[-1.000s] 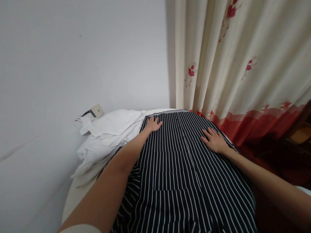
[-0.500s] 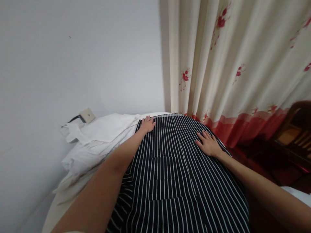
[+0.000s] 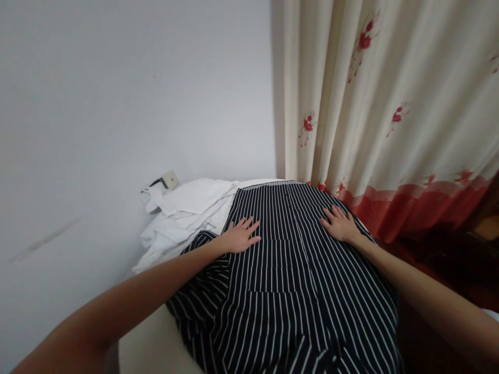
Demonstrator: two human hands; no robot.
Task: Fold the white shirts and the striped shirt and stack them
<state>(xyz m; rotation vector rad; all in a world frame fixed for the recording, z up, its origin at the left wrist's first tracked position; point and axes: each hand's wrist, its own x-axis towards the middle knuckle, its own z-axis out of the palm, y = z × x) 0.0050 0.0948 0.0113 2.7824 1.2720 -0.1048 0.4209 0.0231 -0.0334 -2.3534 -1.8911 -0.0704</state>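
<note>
A black garment with white stripes (image 3: pixel 273 270), probably a shirt, lies spread over a pale padded board (image 3: pixel 150 340). My left hand (image 3: pixel 240 236) rests flat on the garment's left part, fingers spread, just above a patch that looks like a pocket. On the right side of the cloth lies my right hand (image 3: pixel 340 224), palm down with its fingers apart. Bunched folds of the same striped fabric show under my left forearm and at the near edge. Neither hand grips anything.
A crumpled white cloth (image 3: pixel 187 205) is heaped at the left against the wall (image 3: pixel 136 104). Beside it a small beige box (image 3: pixel 170 179) sits at the wall. A cream curtain (image 3: pixel 351 130) with red flowers and a red hem hangs behind on the right.
My left hand has come nearer from the far left corner of the garment to its middle left. My right hand stays about where it was on the cloth. The view has shifted left.
</note>
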